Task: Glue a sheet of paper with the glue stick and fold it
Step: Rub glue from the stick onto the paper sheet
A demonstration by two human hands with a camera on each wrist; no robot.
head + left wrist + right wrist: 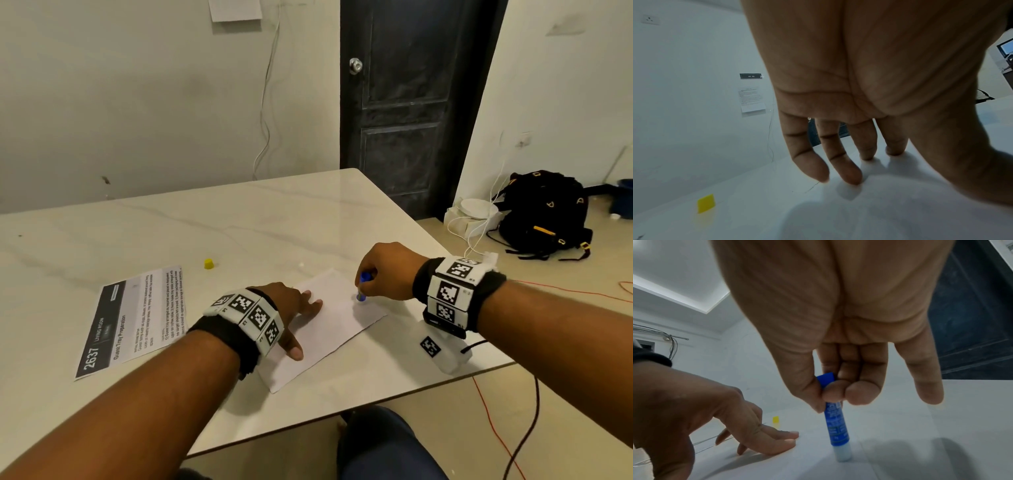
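Note:
A blank white sheet of paper (329,329) lies on the marble table (239,219) near its right edge. My left hand (294,311) presses flat on the sheet's left half with straight, spread fingers (851,172). My right hand (380,274) pinches a blue glue stick (362,286) between thumb and fingertips, held upright with its pale glue tip (842,452) touching the sheet's far right part. The stick's yellow cap (209,263) stands apart on the table, behind and left of the paper. The left hand (756,431) also shows in the right wrist view.
A printed instruction page (133,318) lies left of my left arm. The table's right edge (479,371) runs close under my right wrist. On the floor to the right are a black backpack (544,216), white boxes (472,216) and cables. A dark door (411,102) stands behind.

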